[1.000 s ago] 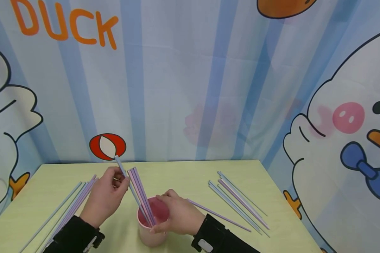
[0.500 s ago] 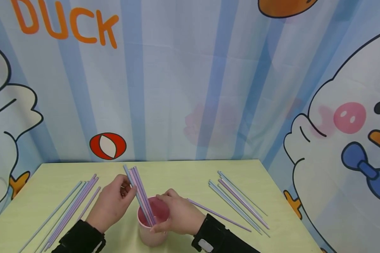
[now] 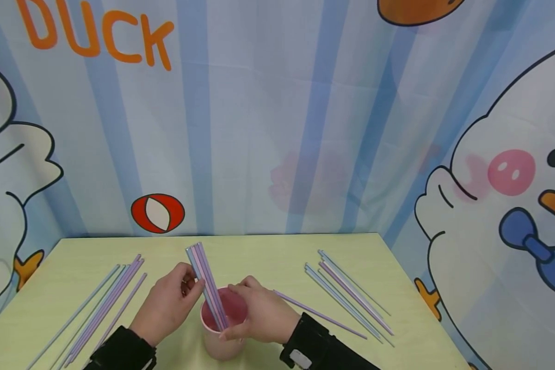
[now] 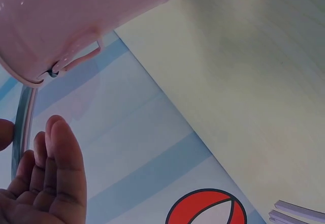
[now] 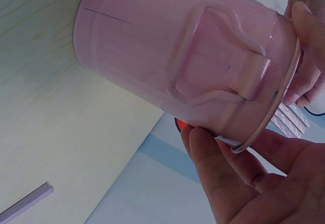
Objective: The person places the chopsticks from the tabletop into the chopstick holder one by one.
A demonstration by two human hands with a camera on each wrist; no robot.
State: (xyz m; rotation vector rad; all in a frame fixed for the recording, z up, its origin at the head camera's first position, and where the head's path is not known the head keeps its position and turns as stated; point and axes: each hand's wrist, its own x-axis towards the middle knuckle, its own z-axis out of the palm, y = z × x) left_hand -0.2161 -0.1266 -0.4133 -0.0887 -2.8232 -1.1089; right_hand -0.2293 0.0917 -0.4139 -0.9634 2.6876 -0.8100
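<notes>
A pink cup [image 3: 224, 347] stands upright on the table in the head view; its wire handle [image 5: 218, 98] shows in the right wrist view. Several pastel chopsticks [image 3: 210, 288] lean to the left inside it, pink and lilac, their lower ends hidden. My left hand [image 3: 172, 299] pinches a blue chopstick [image 3: 191, 261] at the left side of this bundle, above the rim. In the left wrist view the chopstick [image 4: 20, 122] passes between thumb and curled fingers. With thumb and fingers at the rim, my right hand [image 3: 264, 312] grips the cup from the right.
On the left of the table [image 3: 259, 252] lie several blue, green and lilac chopsticks [image 3: 104, 303]. To the right lie several more chopsticks [image 3: 351, 298], and a lone lilac chopstick [image 3: 321, 315] nearer the cup. A printed curtain [image 3: 259, 128] hangs behind the table.
The left hand has moved right and down with the blue chopstick, which has sunk into the cup and now lies against the others. The right hand has stayed on the cup.
</notes>
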